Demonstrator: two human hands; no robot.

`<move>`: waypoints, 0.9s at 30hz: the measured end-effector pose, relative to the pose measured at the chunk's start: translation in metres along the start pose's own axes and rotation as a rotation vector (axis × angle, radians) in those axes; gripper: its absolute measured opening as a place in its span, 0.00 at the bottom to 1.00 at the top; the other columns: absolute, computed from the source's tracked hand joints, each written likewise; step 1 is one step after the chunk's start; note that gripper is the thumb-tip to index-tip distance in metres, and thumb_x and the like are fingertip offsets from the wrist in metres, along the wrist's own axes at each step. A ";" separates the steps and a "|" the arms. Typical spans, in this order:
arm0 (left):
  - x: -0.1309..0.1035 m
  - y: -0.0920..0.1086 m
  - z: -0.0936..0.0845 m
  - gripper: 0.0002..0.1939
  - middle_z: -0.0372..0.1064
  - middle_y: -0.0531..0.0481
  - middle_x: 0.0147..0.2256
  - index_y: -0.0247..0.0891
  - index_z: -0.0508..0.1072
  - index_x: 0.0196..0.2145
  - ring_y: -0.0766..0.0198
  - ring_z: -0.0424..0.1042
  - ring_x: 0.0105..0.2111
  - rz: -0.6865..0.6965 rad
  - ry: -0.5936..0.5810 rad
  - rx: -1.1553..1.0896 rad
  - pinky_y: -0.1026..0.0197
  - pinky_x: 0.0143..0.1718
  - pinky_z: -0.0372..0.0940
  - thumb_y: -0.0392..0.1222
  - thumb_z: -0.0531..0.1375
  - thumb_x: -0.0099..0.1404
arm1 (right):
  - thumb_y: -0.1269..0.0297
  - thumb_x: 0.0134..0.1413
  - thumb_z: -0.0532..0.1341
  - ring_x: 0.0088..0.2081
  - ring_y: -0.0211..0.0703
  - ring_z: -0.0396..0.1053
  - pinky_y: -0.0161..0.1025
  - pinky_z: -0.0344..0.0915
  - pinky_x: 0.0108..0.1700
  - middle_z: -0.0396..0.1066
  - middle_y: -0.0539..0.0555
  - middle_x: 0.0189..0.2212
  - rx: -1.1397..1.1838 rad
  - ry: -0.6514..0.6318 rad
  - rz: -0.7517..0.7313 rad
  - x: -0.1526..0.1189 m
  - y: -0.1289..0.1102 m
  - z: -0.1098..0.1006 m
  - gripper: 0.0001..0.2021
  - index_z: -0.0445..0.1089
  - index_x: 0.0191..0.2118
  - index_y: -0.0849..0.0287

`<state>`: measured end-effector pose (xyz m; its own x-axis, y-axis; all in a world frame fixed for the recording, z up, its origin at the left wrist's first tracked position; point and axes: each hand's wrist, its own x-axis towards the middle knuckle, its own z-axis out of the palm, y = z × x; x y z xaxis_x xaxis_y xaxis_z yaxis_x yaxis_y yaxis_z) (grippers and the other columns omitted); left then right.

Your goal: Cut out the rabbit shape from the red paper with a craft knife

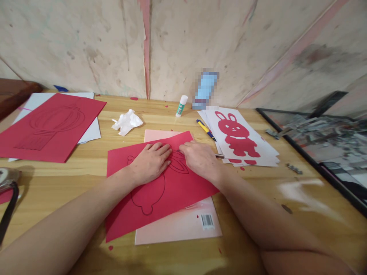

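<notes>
A sheet of red paper (177, 198) with a black outline drawing of a rabbit lies tilted over a pale pink booklet (177, 229) that has a barcode. My left hand (151, 160) rests flat on the paper, fingers stretched over the drawing. Beside it my right hand (199, 158) is closed at the drawn ears. From behind this hand sticks the metallic end of a slim pen-like tool (220, 156); its tip is hidden by my fingers, so its exact kind cannot be made out.
A glue stick (181, 106), crumpled tissue (127, 121) and blue-yellow pen (206, 130) lie beyond the paper. A red rabbit cutout (239, 135) is on white sheets at right. Left lies red paper (57, 126) with a lantern drawing. A black-framed mirror (315, 160) borders the right.
</notes>
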<state>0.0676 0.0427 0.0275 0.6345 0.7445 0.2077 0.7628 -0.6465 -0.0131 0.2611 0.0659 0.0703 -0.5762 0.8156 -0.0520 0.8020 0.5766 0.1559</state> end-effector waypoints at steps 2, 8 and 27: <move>0.000 0.000 0.000 0.22 0.63 0.45 0.58 0.32 0.65 0.58 0.53 0.62 0.51 -0.001 -0.002 0.000 0.53 0.51 0.59 0.45 0.46 0.73 | 0.75 0.58 0.49 0.39 0.45 0.70 0.39 0.55 0.35 0.74 0.58 0.34 0.005 -0.004 0.003 0.000 0.000 0.000 0.14 0.72 0.38 0.60; 0.000 -0.001 0.002 0.22 0.62 0.44 0.58 0.32 0.65 0.58 0.53 0.62 0.52 0.001 0.002 -0.004 0.52 0.51 0.59 0.45 0.46 0.73 | 0.75 0.58 0.49 0.39 0.45 0.70 0.39 0.56 0.35 0.75 0.58 0.34 0.016 -0.024 0.021 -0.001 -0.001 -0.002 0.14 0.72 0.38 0.61; 0.000 -0.001 0.003 0.22 0.62 0.45 0.59 0.32 0.65 0.58 0.53 0.62 0.52 -0.001 0.005 -0.003 0.52 0.51 0.59 0.45 0.46 0.73 | 0.76 0.58 0.49 0.38 0.46 0.72 0.38 0.58 0.34 0.75 0.58 0.34 -0.022 -0.053 0.043 -0.005 -0.001 -0.008 0.15 0.73 0.39 0.61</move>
<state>0.0669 0.0438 0.0243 0.6328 0.7446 0.2124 0.7634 -0.6458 -0.0102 0.2617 0.0603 0.0786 -0.5321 0.8411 -0.0969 0.8215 0.5406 0.1811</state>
